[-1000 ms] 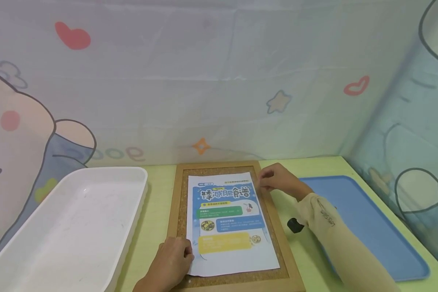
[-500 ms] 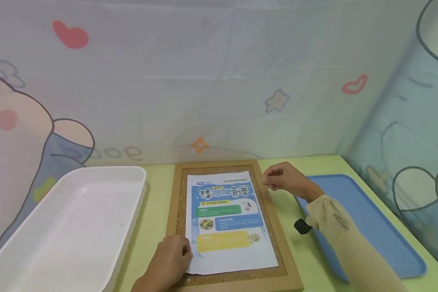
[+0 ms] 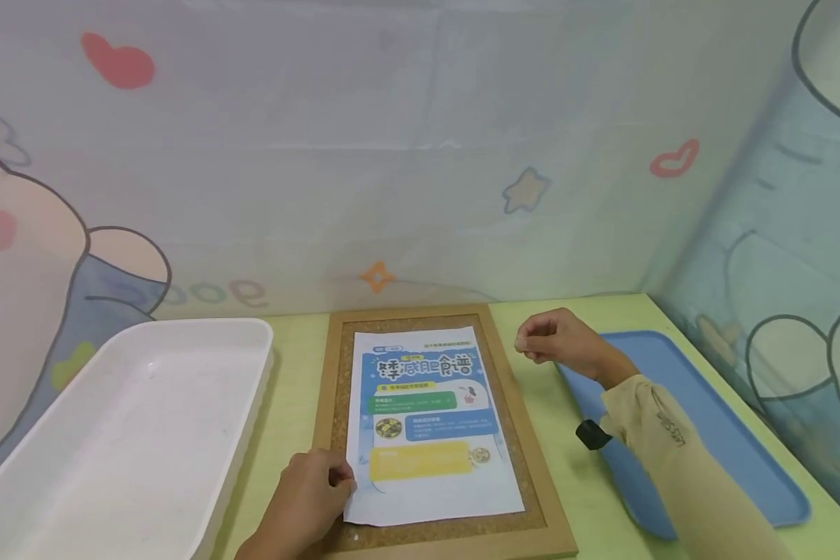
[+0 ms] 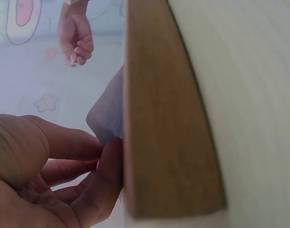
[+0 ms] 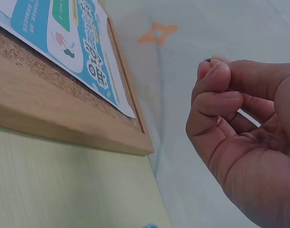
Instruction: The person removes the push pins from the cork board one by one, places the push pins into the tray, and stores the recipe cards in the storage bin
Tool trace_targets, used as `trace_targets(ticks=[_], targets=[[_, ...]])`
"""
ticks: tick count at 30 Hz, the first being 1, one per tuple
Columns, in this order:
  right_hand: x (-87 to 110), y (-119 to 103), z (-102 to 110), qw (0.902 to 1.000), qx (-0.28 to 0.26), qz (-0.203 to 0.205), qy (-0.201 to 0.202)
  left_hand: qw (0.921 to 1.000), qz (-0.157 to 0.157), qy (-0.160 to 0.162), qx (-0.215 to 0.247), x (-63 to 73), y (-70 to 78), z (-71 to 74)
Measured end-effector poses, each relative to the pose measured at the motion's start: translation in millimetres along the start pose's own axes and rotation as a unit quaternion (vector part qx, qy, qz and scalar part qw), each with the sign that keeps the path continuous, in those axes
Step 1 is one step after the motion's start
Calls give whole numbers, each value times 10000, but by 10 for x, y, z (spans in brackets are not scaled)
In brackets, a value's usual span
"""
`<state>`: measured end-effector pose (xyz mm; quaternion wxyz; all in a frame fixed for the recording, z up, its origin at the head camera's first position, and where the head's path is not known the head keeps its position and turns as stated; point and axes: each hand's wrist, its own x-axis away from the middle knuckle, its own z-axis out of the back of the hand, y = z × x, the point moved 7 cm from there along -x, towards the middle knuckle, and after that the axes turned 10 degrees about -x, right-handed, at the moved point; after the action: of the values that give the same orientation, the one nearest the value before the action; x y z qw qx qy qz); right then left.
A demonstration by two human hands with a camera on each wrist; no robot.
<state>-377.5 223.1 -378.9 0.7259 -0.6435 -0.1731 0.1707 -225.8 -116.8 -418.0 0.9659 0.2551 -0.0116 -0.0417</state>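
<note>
A printed poster sheet (image 3: 427,435) with blue, green and yellow blocks lies on a wood-framed cork board (image 3: 532,498). My left hand (image 3: 304,494) is at its lower left edge. In the left wrist view, that thumb and forefinger pinch the edge of the sheet (image 4: 107,114), which stands up slightly beside the wooden frame (image 4: 164,118). Off the board's upper right side, my right hand (image 3: 563,346) is raised with thumb and forefinger together. Between those fingertips shows a tiny dark-tipped thing (image 5: 207,60); most of it is hidden, and I cannot tell its kind.
To the left stands a deep white tray (image 3: 140,435). A blue tray (image 3: 707,404) lies on the right, partly under my right sleeve (image 3: 672,451). Behind the pale yellow-green table (image 3: 297,365) hangs a cartoon-printed curtain (image 3: 392,155). A black strap piece (image 3: 592,434) sticks out by the right cuff.
My right hand has drawn away from the sheet's upper right edge, moving rightward past the board's frame. My left hand keeps its place on the lower left edge. The head view has shifted slightly.
</note>
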Motion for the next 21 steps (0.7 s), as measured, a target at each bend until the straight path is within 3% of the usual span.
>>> trace_targets(ticks=[8, 21], targets=[[88, -15, 80, 9999, -122, 89, -10, 9993, 41, 301, 228, 23, -1, 105], [159, -1, 125, 9999, -58, 146, -50, 9991, 106, 320, 261, 21, -11, 105]])
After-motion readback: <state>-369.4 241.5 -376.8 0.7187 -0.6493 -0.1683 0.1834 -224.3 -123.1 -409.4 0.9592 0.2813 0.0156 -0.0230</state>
